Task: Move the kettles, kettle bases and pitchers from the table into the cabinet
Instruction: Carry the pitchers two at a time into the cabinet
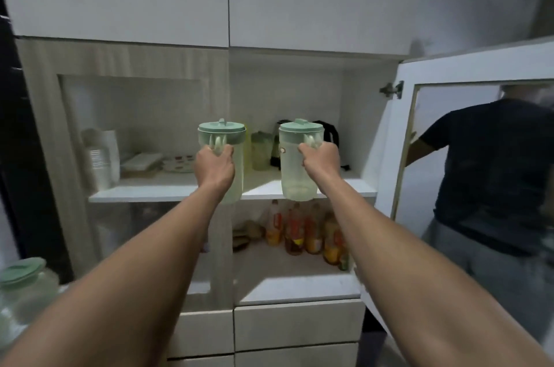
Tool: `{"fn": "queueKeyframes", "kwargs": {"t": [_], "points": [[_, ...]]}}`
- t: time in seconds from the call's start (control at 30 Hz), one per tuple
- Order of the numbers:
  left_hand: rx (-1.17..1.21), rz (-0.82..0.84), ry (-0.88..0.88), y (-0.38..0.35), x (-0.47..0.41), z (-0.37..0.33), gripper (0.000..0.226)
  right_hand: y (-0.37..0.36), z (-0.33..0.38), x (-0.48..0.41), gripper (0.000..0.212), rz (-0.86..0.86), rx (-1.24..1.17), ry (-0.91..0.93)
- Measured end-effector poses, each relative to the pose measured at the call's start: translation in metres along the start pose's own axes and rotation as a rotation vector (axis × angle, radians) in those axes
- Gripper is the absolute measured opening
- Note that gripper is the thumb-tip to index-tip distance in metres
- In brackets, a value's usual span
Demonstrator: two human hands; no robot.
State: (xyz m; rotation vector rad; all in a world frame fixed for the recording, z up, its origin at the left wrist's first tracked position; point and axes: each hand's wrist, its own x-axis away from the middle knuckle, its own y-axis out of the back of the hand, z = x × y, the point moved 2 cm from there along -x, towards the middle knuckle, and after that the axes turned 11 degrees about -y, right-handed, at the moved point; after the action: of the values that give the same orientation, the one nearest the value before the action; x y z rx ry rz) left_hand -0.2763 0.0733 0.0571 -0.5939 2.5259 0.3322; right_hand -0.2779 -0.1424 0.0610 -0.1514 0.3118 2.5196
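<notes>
Both arms reach toward the open cabinet. My left hand (214,164) grips the handle of a clear pitcher with a pale green lid (236,157), held upright in front of the middle shelf (168,188). My right hand (320,163) grips the handle of a second, matching pitcher (292,166), also upright, its base level with the shelf's front edge. Behind them on the shelf stand a greenish pitcher (260,151) and a black kettle (328,133). A third green-lidded pitcher (25,285) is at the lower left.
The right cabinet door (395,139) stands open, and its glass pane reflects a person in a dark shirt. The left door is shut, with plates and containers (102,157) behind its glass. Several bottles (308,232) fill the lower shelf. Drawers (296,327) lie below.
</notes>
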Motion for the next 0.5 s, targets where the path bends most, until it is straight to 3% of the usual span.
{"fn": "queueKeyframes", "kwargs": {"t": [0.5], "points": [[0.069, 0.001, 0.031, -0.157, -0.03, -0.001, 0.02, 0.045, -0.04, -0.142, 0.021, -0.001, -0.02, 0.011]]}}
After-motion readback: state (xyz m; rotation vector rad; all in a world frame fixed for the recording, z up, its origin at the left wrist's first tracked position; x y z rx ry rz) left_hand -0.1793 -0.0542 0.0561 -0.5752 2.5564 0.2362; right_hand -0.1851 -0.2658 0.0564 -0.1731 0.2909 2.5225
